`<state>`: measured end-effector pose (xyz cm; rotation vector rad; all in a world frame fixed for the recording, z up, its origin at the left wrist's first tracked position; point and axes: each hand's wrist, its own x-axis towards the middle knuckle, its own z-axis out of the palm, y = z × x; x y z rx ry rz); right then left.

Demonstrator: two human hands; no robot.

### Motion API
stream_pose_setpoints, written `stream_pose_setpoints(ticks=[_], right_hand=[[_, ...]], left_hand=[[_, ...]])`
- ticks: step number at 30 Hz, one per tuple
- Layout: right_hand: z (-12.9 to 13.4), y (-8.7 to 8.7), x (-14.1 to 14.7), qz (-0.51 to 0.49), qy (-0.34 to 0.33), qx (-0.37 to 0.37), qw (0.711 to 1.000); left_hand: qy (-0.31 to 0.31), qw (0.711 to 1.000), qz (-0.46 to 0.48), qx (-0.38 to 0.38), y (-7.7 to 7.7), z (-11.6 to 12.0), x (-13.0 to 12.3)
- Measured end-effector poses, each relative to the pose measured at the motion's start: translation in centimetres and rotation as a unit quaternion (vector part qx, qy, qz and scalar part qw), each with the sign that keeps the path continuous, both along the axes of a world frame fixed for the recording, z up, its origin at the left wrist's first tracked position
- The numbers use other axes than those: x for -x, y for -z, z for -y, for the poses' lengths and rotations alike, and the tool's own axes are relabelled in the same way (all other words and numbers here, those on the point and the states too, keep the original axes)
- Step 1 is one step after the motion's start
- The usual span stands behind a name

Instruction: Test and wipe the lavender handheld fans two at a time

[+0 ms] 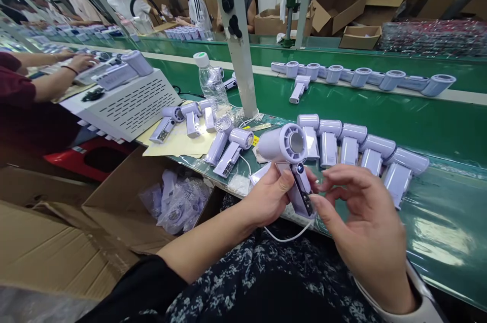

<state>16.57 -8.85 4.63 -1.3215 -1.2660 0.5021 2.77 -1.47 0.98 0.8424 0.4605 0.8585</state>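
Note:
A lavender handheld fan (272,144) is upright in my left hand (268,196), whose fingers wrap round its handle. The round grille faces right, and a dark strip with small parts shows along the handle. My right hand (361,221) is just right of the handle, fingers curled and apart, the thumb tip close to the strip; nothing shows between its fingers. A white cable (289,240) loops below the fan. Behind my right hand, several similar fans (352,133) lie in a row. More fans (234,148) lie to the left of the held one.
A metal post (241,69) rises beside a plastic bottle (209,77). A slotted white box (129,100) stands at left, near a co-worker's arms. Below is a carton (125,193) of bagged parts. Fans line the green conveyor (342,102); other people sit beyond.

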Motion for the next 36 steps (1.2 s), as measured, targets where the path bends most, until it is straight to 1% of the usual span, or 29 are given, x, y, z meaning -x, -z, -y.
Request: stream_pose_setpoints(ticks=[3,8,14,21,23,27,30,36], right_hand=[[-0.2,-0.1,1.1,-0.014,-0.021,-0.023,0.999],[-0.2,0.2,1.8,0.006,-0.012,-0.019,1.000],[0.0,0.2,1.8,-0.017,-0.004,-0.012,1.000],[0.1,0.3,1.5,-0.046,-0.009,0.000,0.999],[0.0,0.4,1.4,-0.068,-0.013,0.007,0.998],[-0.2,0.5,1.1,-0.103,-0.023,0.026,0.994],[-0.5,0.5,0.9,-0.083,-0.013,0.050,0.995],[-0.5,0.0,1.1,0.007,0.051,0.049,0.997]], left_hand=[[-0.013,0.999,-0.012,-0.040,0.4,0.4,0.1],[-0.055,0.988,-0.082,-0.119,0.8,0.8,0.5],[-0.038,0.984,-0.093,-0.147,0.7,0.6,0.4],[-0.017,0.977,-0.092,-0.190,0.7,0.3,0.1],[-0.017,0.971,-0.107,-0.211,0.4,0.3,0.2],[-0.027,0.951,-0.175,-0.252,-0.3,0.1,0.7],[-0.021,0.937,-0.206,-0.281,-0.5,-0.1,0.9],[0.002,0.935,-0.213,-0.284,0.0,-0.4,1.1]])
